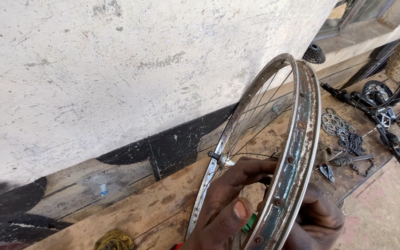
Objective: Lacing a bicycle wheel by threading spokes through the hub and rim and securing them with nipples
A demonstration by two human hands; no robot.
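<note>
A worn wooden worktop (153,203) runs along a rough whitewashed wall (140,60) with a black painted base. A bare, rusty bicycle wheel rim (297,139) stands upright on edge, its spokes meeting at the hub (218,157). The left hand (230,203) grips the rim's near side, fingers curled through the spokes, thumb raised. The right hand (315,217) holds the rim from the other side, closed around it. Sprockets and chain (343,134) lie on the worktop to the right, near its edge; bare wood lies open to the left.
</note>
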